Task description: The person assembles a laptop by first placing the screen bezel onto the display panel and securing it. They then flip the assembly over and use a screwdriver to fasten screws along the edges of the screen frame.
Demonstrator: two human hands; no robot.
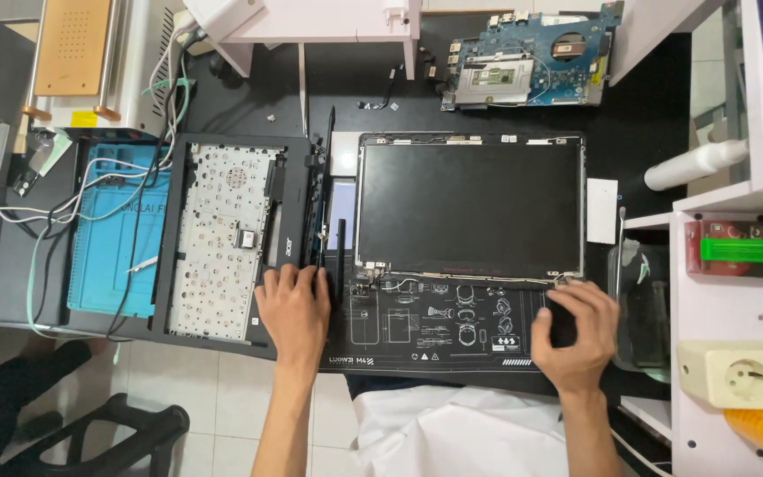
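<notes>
Black work surface point(646, 106) with a printed repair mat point(434, 331) near the front edge, tiled floor below. A bare laptop screen panel point(470, 208) lies flat in the middle of the surface, hinges and thin cables toward the person. Left hand point(295, 311) rests flat, fingers together, on the lower corner of the stripped laptop palmrest point(222, 238), which lies underside up just left of the panel, partly over a blue silicone mat point(112, 238). Right hand point(577, 331) is curled, fingertips pressing down at the panel's lower right corner; can't tell if it's pinching anything. A blue motherboard point(527, 62) sits at the back, well apart. White bottle point(695, 164) on the right.
</notes>
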